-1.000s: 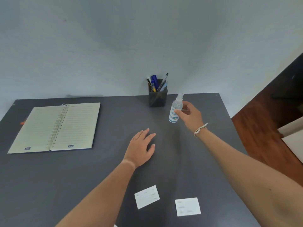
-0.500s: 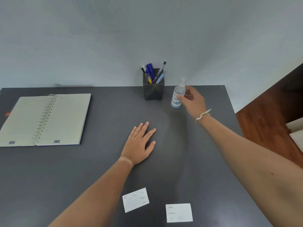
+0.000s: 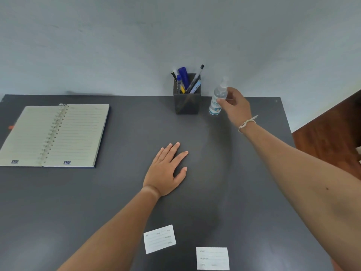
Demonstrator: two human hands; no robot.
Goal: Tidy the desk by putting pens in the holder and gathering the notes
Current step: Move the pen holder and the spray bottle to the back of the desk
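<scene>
A dark square pen holder point(image 3: 187, 103) stands at the far edge of the grey desk point(image 3: 224, 182), with several pens point(image 3: 185, 80) sticking out of it. Just right of it stands a small clear spray bottle point(image 3: 216, 103), upright on the desk, with my right hand point(image 3: 235, 106) closed around its side. My left hand point(image 3: 166, 172) lies flat on the middle of the desk, fingers apart, holding nothing. Two white paper notes lie near the front edge: one tilted point(image 3: 159, 239), one point(image 3: 213, 258) to its right.
An open spiral notebook point(image 3: 56, 134) with lined pages lies at the left of the desk. A pale wall rises behind the desk. Beyond the desk's right edge is a reddish wooden floor point(image 3: 328, 137).
My right hand has carried the spray bottle away from me to a spot beside the pen holder, where it now stands on the desk. My left hand has stayed flat.
</scene>
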